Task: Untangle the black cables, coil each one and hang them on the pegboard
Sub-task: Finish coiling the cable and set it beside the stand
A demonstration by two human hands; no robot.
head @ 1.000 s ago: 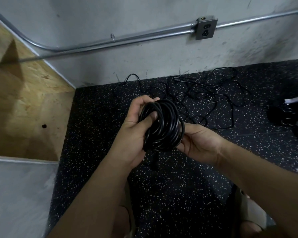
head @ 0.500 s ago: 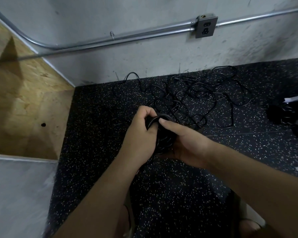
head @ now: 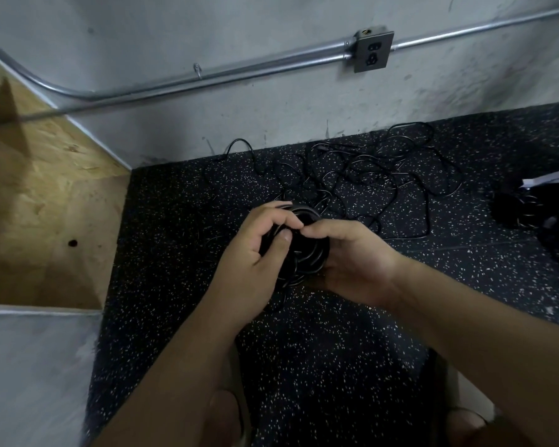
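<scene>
A coiled black cable point(head: 307, 258) sits between both hands above the speckled black floor. My left hand point(head: 255, 253) grips its left side, thumb pressed on the loops. My right hand point(head: 352, 256) cups the coil from the right and below, its fingertips meeting the left fingers on top. Much of the coil is hidden by the fingers. Behind the hands, a loose tangle of black cables point(head: 368, 179) lies spread on the floor near the wall. No pegboard is in view.
A grey concrete wall carries a metal conduit point(head: 239, 74) and an outlet box point(head: 372, 51). A plywood panel point(head: 39, 204) stands at the left. Dark objects with a white sheet point(head: 542, 208) lie at the right edge. My feet show at the bottom.
The coil was held up and facing me a second ago; both hands have lowered it and closed around it, with the right hand's fingers now over its top.
</scene>
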